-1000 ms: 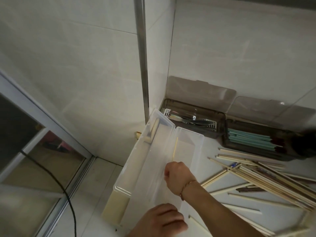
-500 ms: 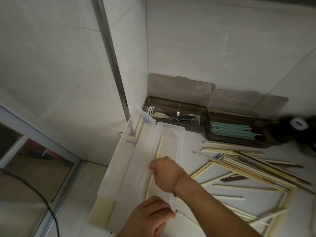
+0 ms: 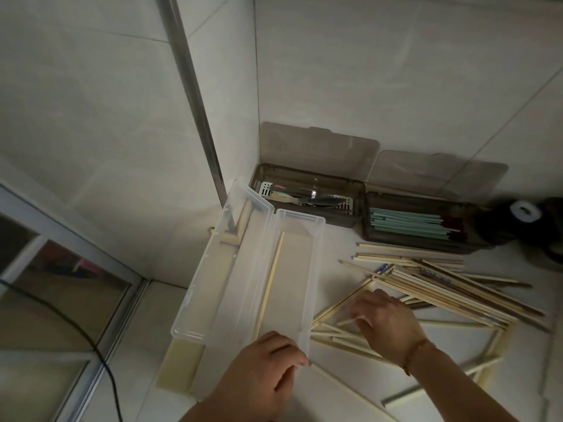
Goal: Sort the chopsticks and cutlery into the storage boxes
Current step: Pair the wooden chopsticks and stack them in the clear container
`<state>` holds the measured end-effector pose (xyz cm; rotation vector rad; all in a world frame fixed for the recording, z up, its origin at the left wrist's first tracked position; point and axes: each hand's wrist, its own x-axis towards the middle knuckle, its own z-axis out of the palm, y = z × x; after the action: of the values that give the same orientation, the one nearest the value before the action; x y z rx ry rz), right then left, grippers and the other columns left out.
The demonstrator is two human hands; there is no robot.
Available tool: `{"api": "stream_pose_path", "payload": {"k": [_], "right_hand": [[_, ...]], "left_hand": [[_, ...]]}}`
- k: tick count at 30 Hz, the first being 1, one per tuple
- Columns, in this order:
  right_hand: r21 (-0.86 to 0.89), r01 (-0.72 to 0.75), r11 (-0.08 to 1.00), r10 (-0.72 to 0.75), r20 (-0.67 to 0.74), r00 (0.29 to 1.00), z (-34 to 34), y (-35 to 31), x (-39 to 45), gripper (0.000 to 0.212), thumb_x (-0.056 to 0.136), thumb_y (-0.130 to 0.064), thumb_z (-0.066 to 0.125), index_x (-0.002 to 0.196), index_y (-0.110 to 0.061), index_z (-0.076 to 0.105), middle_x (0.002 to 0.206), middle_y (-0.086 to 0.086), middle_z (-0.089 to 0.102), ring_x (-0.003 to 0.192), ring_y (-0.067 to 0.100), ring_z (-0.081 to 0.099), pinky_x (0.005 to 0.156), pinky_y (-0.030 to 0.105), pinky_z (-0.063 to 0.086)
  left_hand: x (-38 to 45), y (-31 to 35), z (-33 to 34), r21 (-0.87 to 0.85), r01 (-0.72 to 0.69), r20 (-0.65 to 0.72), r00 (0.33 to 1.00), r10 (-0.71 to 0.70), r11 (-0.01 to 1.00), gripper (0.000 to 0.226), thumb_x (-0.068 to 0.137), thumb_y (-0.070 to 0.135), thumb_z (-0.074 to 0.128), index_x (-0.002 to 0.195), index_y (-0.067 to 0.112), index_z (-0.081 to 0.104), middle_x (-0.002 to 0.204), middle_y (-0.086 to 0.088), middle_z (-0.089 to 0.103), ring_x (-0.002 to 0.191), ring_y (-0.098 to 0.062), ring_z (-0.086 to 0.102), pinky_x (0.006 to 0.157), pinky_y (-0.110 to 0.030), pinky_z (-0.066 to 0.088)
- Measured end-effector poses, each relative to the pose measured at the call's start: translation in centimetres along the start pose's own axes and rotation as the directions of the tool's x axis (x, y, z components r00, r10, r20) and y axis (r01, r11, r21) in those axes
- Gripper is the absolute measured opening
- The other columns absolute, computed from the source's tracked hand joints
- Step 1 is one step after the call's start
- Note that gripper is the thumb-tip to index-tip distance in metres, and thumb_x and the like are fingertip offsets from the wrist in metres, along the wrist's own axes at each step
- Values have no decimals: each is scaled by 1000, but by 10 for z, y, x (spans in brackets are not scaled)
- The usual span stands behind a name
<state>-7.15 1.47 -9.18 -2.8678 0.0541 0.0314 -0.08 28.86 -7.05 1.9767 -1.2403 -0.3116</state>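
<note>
Grip: right hand over the loose pile, fingers curled at a pale stick; blurred, can't tell if it's pinched yet. Left hand holds the clear box by its near end.
Where: bamboo chopsticks scattered on the table, right of the clear box; one chopstick already inside.
Handling: likely light, stiff, thin, a bit slick; pinch mid-length.
Axis: pile mostly runs left-right, fanned; boxed one runs lengthwise, near to far.
</note>
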Motion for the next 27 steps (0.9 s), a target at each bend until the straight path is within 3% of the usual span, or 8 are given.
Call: {"api": "stream_pose_path", "payload": {"k": [2, 6, 11, 17, 19, 21, 24, 27], "right_hand": [[27, 39, 999, -39, -2, 999, 1, -4, -5, 10, 71, -27, 60, 78, -34, 62, 87, -19, 60, 74, 10, 58, 55, 24, 50], [51, 78, 996, -78, -8, 997, 8, -12, -9, 5, 71, -30, 67, 74, -31, 63, 82, -17, 60, 71, 10, 57, 54, 24, 50], [-2, 111, 994, -111, 14, 994, 16, -11, -11, 14, 73, -43, 66, 78, -31, 62, 81, -16, 60, 73, 11, 58, 54, 27, 50], [50, 9, 999, -5, -79, 997, 4, -15, -15, 11, 81, -39, 51, 78, -32, 58, 78, -17, 57, 68, 9, 60, 47, 19, 43], [85, -43, 996, 54, -137, 989, -13, -17, -11, 3, 85, -34, 52, 83, -33, 54, 73, -16, 57, 62, 4, 58, 47, 8, 32], [168, -96, 981, 134, -228, 964, -38, -24, -5, 4, 89, -29, 54, 88, -32, 53, 67, -17, 53, 54, -2, 50, 45, 4, 27], [440, -115, 890, 313, -407, 858, -84, -51, 16, 5, 95, -31, 52, 92, -28, 53, 64, -12, 56, 59, 8, 55, 48, 13, 39], [803, -18, 595, 490, -345, 801, -105, -83, 54, 20, 95, -15, 52, 97, -34, 45, 68, 1, 61, 50, 10, 53, 47, 23, 45]], "left_hand": [[1, 1, -2, 5, 12, 10, 1000, -12, 1000, 23, 75, 14, 61, 92, 29, 63, 89, 17, 59, 86, -1, 56, 72, -11, 46], [1, 3, -2, -6, 27, 14, 1000, -27, 1000, 23, 76, 13, 60, 92, 30, 61, 89, 16, 59, 86, 0, 56, 73, -10, 45], [0, 3, -1, 6, 34, 23, 999, -34, 999, 21, 77, 13, 61, 92, 28, 62, 90, 17, 58, 86, 0, 55, 74, -8, 42], [0, 1, 1, 24, 9, 0, 1000, -9, 1000, 23, 78, 14, 62, 95, 29, 63, 92, 17, 58, 88, 0, 55, 73, -13, 47], [-2, -1, 3, 53, -18, -15, 1000, 19, 998, 24, 78, 13, 63, 96, 28, 63, 93, 16, 59, 89, -2, 55, 72, -17, 49], [-4, 0, 4, 140, -79, -35, 996, 85, 987, 23, 75, 9, 67, 92, 24, 64, 92, 12, 60, 86, -9, 55, 69, -24, 50], [-12, 2, 6, 286, -122, -133, 977, 165, 951, 24, 63, 2, 73, 77, 20, 64, 87, 8, 61, 76, -17, 54, 65, -26, 45], [-19, -2, 10, 336, -125, -190, 962, 197, 934, 25, 60, -2, 70, 73, 18, 65, 85, 7, 61, 75, -18, 53, 65, -27, 45]]}}
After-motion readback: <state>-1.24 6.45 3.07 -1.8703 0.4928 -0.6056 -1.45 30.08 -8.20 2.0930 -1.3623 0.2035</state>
